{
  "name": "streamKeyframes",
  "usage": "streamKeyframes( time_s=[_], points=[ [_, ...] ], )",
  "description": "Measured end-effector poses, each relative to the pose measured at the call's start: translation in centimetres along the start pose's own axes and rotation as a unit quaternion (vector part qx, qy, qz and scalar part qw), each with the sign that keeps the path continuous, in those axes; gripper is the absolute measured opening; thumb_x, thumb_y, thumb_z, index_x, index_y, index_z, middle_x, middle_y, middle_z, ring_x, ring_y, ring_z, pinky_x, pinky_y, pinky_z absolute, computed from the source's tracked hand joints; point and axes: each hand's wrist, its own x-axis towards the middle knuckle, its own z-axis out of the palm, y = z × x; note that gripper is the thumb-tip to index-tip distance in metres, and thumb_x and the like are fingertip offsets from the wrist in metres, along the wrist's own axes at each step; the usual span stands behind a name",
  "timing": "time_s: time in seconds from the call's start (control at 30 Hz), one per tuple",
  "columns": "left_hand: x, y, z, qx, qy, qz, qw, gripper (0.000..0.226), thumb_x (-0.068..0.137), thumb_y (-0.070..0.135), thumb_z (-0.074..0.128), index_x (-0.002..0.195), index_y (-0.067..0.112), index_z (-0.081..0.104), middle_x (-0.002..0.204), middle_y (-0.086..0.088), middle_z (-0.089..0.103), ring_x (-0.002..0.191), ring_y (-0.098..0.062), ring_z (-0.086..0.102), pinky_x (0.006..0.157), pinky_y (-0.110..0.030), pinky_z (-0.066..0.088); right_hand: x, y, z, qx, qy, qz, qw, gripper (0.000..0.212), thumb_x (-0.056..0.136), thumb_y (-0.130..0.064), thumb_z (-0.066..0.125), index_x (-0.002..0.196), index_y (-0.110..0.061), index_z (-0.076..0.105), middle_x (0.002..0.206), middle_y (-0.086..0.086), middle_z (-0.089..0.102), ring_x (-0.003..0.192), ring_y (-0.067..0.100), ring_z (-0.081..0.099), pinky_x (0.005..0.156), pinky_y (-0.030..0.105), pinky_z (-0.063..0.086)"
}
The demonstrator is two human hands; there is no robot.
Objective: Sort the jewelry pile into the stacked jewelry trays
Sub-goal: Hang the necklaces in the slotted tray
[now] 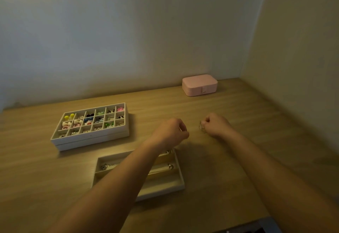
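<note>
Two stacked white jewelry trays (91, 139) stand at the left; the top one has many small compartments filled with colourful earrings. A separate long-slot tray (176, 183) lies nearer me, with silver pieces in it, partly hidden by my left forearm. My right hand (216, 125) pinches a thin chain piece (201, 127) above the table. My left hand (172, 132) is curled beside it; something small seems to be between its fingers, too blurred to name.
A shut pink jewelry box (199, 85) sits at the back by the wall. The wooden table (247, 122) meets walls behind and on the right. The table's front edge shows at the bottom right.
</note>
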Motion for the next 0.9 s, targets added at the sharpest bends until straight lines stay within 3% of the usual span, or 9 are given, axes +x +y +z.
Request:
streamKeyframes(
  time_s=[0.1, 0.2, 0.37, 0.5, 0.6, 0.7, 0.8, 0.9],
  points=[
    [-0.8, 0.0, -1.0, -0.035, 0.017, -0.006, 0.999, 0.015, 0.088, 0.032, 0.068, 0.101, 0.024, 0.068, 0.093, 0.004, 0.067, 0.085, -0.014, 0.064, 0.080, -0.033, 0.055, -1.4, -1.3, -1.3, 0.151, 0.002, -0.033, 0.988, 0.020, 0.103, -0.022, 0.055, 0.091, -0.013, 0.069, 0.088, 0.003, 0.067, 0.083, 0.020, 0.061, 0.072, 0.033, 0.047],
    [-2.0, -0.1, -2.1, -0.087, 0.035, -0.011, 0.996, 0.019, 0.091, 0.029, 0.067, 0.108, 0.021, 0.066, 0.094, 0.006, 0.064, 0.088, -0.012, 0.062, 0.083, -0.034, 0.055, -3.1, -3.2, -2.6, 0.236, 0.004, -0.069, 0.969, 0.015, 0.104, -0.020, 0.056, 0.094, -0.016, 0.068, 0.090, 0.001, 0.066, 0.082, 0.015, 0.057, 0.068, 0.029, 0.045],
    [-4.7, -0.3, -3.9, -0.164, 0.091, -0.003, 0.982, 0.034, 0.088, 0.024, 0.073, 0.120, 0.018, 0.063, 0.108, 0.001, 0.064, 0.095, -0.012, 0.060, 0.079, -0.027, 0.050, -5.9, -6.5, -3.7, 0.304, -0.045, -0.108, 0.945, 0.017, 0.105, -0.019, 0.053, 0.109, -0.011, 0.068, 0.101, 0.000, 0.073, 0.096, 0.017, 0.063, 0.075, 0.031, 0.046],
    [-7.6, -0.6, -5.3, -0.291, 0.074, 0.022, 0.954, 0.063, 0.083, 0.017, 0.079, 0.139, 0.018, 0.050, 0.122, 0.002, 0.062, 0.112, -0.014, 0.060, 0.092, -0.031, 0.053, -8.4, -9.0, -3.8, 0.333, -0.074, -0.157, 0.927, 0.015, 0.105, -0.018, 0.053, 0.108, -0.011, 0.066, 0.098, 0.004, 0.073, 0.096, 0.018, 0.067, 0.078, 0.032, 0.047],
    [-9.6, -0.6, -6.6, -0.404, 0.077, 0.067, 0.909, 0.050, 0.088, 0.010, 0.074, 0.135, 0.013, 0.056, 0.109, -0.001, 0.072, 0.090, -0.004, 0.070, 0.073, -0.017, 0.054, -9.9, -10.9, -3.6, 0.338, -0.092, -0.194, 0.916, 0.010, 0.102, -0.016, 0.057, 0.104, -0.012, 0.067, 0.090, 0.003, 0.071, 0.088, 0.018, 0.067, 0.078, 0.033, 0.051],
    [-11.6, -1.1, -7.9, -0.438, 0.104, 0.066, 0.890, 0.030, 0.091, 0.015, 0.071, 0.120, 0.015, 0.065, 0.097, -0.006, 0.075, 0.081, -0.011, 0.068, 0.075, -0.027, 0.049, -11.2, -12.4, -3.4, 0.340, -0.109, -0.225, 0.907, 0.008, 0.100, -0.016, 0.062, 0.102, -0.013, 0.070, 0.089, 0.005, 0.070, 0.084, 0.016, 0.066, 0.074, 0.029, 0.053],
    [-13.2, -2.3, -8.9, -0.450, 0.093, 0.063, 0.886, 0.025, 0.092, 0.022, 0.071, 0.116, 0.024, 0.065, 0.092, -0.002, 0.075, 0.079, -0.013, 0.067, 0.072, -0.025, 0.052, -12.1, -13.7, -3.4, 0.344, -0.125, -0.248, 0.897, 0.017, 0.097, -0.019, 0.066, 0.108, -0.009, 0.073, 0.094, 0.008, 0.073, 0.089, 0.018, 0.070, 0.077, 0.028, 0.057],
    [-14.6, -3.3, -9.6, -0.450, 0.129, 0.065, 0.881, 0.021, 0.091, 0.022, 0.072, 0.111, 0.019, 0.070, 0.091, -0.004, 0.077, 0.076, -0.014, 0.069, 0.068, -0.024, 0.055, -12.7, -15.0, -3.0, 0.340, -0.129, -0.267, 0.892, 0.019, 0.094, -0.020, 0.069, 0.108, -0.009, 0.074, 0.093, 0.007, 0.075, 0.089, 0.020, 0.072, 0.076, 0.029, 0.060]
  ],
)
